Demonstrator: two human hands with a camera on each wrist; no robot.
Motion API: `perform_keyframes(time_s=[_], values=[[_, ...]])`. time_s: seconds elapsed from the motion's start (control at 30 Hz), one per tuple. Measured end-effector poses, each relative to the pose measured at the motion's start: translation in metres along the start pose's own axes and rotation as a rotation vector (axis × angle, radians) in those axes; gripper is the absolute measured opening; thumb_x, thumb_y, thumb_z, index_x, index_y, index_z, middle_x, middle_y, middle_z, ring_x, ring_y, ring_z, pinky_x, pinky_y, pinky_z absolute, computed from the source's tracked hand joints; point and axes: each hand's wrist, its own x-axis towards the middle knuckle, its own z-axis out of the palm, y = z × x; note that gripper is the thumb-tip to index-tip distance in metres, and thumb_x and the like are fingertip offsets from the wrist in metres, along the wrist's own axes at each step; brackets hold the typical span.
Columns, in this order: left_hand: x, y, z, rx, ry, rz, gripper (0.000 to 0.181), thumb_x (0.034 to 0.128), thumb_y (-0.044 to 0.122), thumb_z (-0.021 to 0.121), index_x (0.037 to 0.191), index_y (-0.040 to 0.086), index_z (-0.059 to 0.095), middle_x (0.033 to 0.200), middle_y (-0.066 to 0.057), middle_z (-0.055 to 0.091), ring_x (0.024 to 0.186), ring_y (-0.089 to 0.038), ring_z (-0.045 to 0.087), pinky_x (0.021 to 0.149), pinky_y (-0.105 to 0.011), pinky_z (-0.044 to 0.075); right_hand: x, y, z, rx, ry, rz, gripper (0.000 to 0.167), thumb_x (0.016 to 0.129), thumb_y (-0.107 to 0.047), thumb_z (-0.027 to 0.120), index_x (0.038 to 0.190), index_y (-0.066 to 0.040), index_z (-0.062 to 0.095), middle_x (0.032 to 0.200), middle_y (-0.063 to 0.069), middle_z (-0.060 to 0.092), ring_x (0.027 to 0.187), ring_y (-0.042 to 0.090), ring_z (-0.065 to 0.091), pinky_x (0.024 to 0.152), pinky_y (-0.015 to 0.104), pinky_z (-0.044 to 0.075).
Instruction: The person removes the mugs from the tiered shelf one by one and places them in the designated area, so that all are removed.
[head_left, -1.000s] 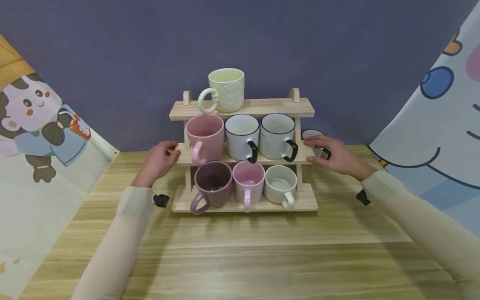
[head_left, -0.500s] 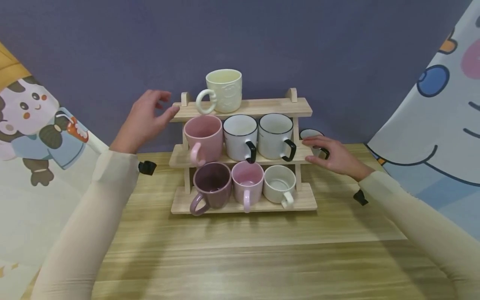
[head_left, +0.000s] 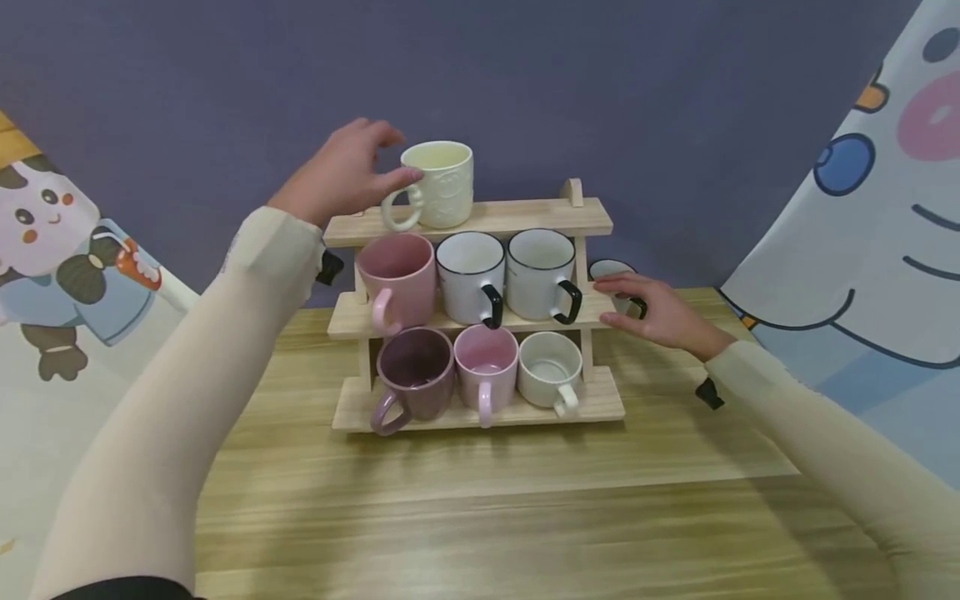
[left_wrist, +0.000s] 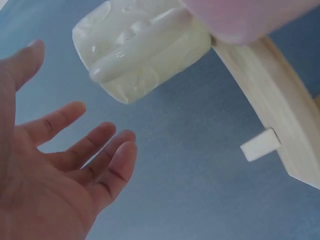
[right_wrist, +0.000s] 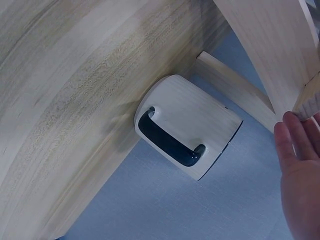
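Note:
A cream mug with a ring handle point(head_left: 450, 187) stands on the top shelf of the three-tier wooden rack point(head_left: 525, 215). My left hand point(head_left: 341, 175) is beside it, at its handle side. In the left wrist view its fingers are spread, with a gap between them and the cream mug point(left_wrist: 140, 55). My right hand point(head_left: 660, 315) holds the right end of the middle shelf, thumb toward the front and fingers farther back. The right wrist view shows these fingertips point(right_wrist: 291, 120) against the shelf's end; the thumb is hidden there.
On the middle shelf stand a pink mug point(head_left: 397, 279) and two white, black-handled mugs. Below are a purple mug point(head_left: 416, 375), a light pink mug point(head_left: 486, 367) and a small white cup point(head_left: 550, 367). Another white mug point(right_wrist: 190, 117) stands on the table behind my right hand.
My left hand has left the left end of the middle shelf and risen, then moved right to beside the cream mug. The right hand stays at the shelf's end; the view has shifted slightly.

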Motion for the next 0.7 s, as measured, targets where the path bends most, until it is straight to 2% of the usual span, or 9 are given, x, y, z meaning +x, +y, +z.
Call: perform_keyframes(time_s=[0.17, 0.3, 0.53, 0.7], values=[[0.020, 0.005, 0.002, 0.023, -0.083, 0.008, 0.077, 0.0900, 0.057, 0.050, 0.143, 0.004, 0.037, 0.140, -0.019, 0.040, 0.131, -0.035, 0.031, 0.104, -0.052, 0.028, 0.000, -0.002, 0.001, 0.010, 0.000, -0.003, 0.052, 0.087, -0.029, 0.069, 0.132, -0.007, 0.054, 0.136, 0.009, 0.049, 0.113, 0.030, 0.052, 0.091, 0.050, 0.041], [0.030, 0.009, 0.002, 0.020, -0.119, 0.003, 0.082, 0.0882, 0.060, 0.050, 0.145, 0.004, 0.032, 0.141, -0.019, 0.040, 0.130, -0.034, 0.033, 0.103, -0.052, 0.029, 0.000, -0.004, 0.002, 0.017, -0.001, 0.001, 0.052, 0.087, -0.029, 0.070, 0.132, -0.008, 0.055, 0.136, 0.008, 0.049, 0.116, 0.028, 0.050, 0.092, 0.048, 0.042], [0.036, 0.011, 0.000, 0.024, -0.163, -0.081, 0.090, 0.0829, 0.066, 0.053, 0.149, 0.010, 0.026, 0.141, -0.017, 0.041, 0.128, -0.034, 0.038, 0.101, -0.054, 0.032, 0.001, -0.006, 0.004, 0.026, -0.001, -0.006, 0.052, 0.087, -0.029, 0.070, 0.132, -0.007, 0.055, 0.136, 0.008, 0.049, 0.117, 0.027, 0.049, 0.093, 0.049, 0.041], [0.038, 0.013, 0.001, 0.042, -0.180, -0.110, 0.086, 0.0833, 0.065, 0.053, 0.146, 0.010, 0.031, 0.137, -0.018, 0.044, 0.121, -0.033, 0.043, 0.096, -0.053, 0.036, 0.000, -0.008, 0.004, 0.033, -0.002, -0.006, 0.052, 0.087, -0.029, 0.070, 0.132, -0.007, 0.055, 0.136, 0.008, 0.049, 0.117, 0.028, 0.049, 0.092, 0.048, 0.042]])
